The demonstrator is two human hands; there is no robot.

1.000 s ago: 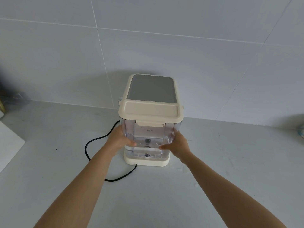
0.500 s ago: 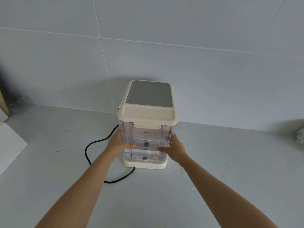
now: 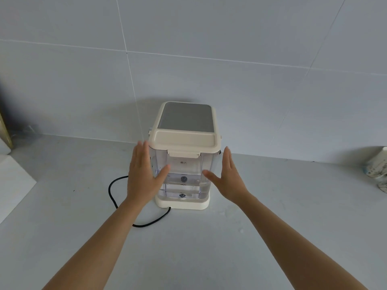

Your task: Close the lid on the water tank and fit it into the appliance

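A clear water tank (image 3: 184, 170) with a cream lid (image 3: 185, 140) shut on top stands upright on the cream base (image 3: 184, 203) of the appliance (image 3: 186, 118), whose top is a grey panel. My left hand (image 3: 142, 176) is flat and open beside the tank's left wall, fingers up, thumb in front of the tank. My right hand (image 3: 228, 176) is open a little to the right of the tank's right wall, thumb pointing toward it. Neither hand holds anything.
A black power cord (image 3: 117, 197) loops on the grey counter left of the appliance. A patterned cup (image 3: 377, 166) stands at the right edge. A white board (image 3: 12, 181) lies at the left. Tiled wall stands close behind the appliance.
Both hands gripped the tank's lower sides and set it down onto the base; now they have let go and spread open beside it.
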